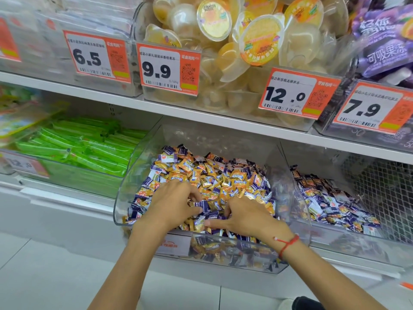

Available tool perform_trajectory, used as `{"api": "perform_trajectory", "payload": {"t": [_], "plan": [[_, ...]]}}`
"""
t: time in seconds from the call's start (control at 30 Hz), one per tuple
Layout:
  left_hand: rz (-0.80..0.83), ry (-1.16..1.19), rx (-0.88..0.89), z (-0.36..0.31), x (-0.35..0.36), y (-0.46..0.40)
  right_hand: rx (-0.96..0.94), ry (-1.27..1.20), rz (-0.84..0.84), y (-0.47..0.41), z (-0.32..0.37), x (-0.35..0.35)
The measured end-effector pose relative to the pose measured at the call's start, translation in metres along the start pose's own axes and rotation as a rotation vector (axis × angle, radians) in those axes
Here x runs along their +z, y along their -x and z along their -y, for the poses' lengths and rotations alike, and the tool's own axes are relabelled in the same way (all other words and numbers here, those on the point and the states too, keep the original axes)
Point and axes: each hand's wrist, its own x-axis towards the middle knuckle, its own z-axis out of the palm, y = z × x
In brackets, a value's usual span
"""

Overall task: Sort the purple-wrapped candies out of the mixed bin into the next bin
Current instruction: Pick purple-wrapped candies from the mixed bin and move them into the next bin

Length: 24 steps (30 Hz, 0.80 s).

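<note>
Both hands in the mixed bin (125, 193), a clear plastic bin on the lower shelf heaped with orange-wrapped and purple-wrapped candies. Left hand (172, 203): fingers curled down, thumb and forefinger pinching one purple-wrapped candy (202, 205) at the front of the heap. Right hand (248, 217): thumb stretched left along the front rim; fingers dug into the candies, tips buried, so cannot tell whether they grip anything. Red string bracelet (287, 243) on the right wrist.

Next bin (299, 231) just to the right, sharing a clear wall; it holds mostly purple-wrapped candies (330, 204) with a few orange ones showing. Its far right side blurs into a white mesh; contents there not readable.

Left of the mixed bin, a bin of green packets (89, 151), motion-blurred. Upper shelf: clear bins of yellow jelly cups (245, 41) and purple pouches (384, 41), cut off by the top and right edges. Price tags read 6.5 (89, 57), 9.9 (156, 70), 12.0 (286, 96), 7.9 (362, 110); small print illegible. Label on the mixed bin's front partly hidden by the left forearm.
</note>
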Motion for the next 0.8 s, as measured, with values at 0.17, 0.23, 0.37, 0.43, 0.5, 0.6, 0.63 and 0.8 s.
{"api": "perform_trajectory", "payload": {"t": [0.17,0.23,0.37,0.43,0.5,0.6,0.63,0.8], "plan": [[-0.066,0.149,-0.078,0.004,-0.002,0.012,-0.073,-0.253,0.087,-0.013,0.004,-0.003],[-0.096,0.197,-0.119,0.005,-0.003,0.014,-0.093,-0.484,0.116,-0.011,-0.004,-0.007],[-0.201,0.231,-0.129,0.003,-0.004,0.012,-0.097,-0.907,0.047,0.001,-0.023,-0.012],[-0.236,0.232,-0.117,-0.001,-0.003,0.01,-0.096,-1.044,-0.011,0.01,-0.032,-0.016],[-0.262,0.239,-0.104,-0.005,-0.003,0.009,-0.099,-1.164,-0.061,0.016,-0.038,-0.021],[-0.299,0.255,-0.081,-0.013,-0.002,0.007,-0.098,-1.27,-0.154,0.019,-0.041,-0.026],[-0.307,0.276,-0.075,-0.017,-0.002,0.007,-0.097,-1.268,-0.186,0.02,-0.04,-0.028],[-0.246,0.59,-0.065,-0.032,0.003,0.002,-0.114,-1.228,-0.3,0.022,-0.038,-0.031]]}}
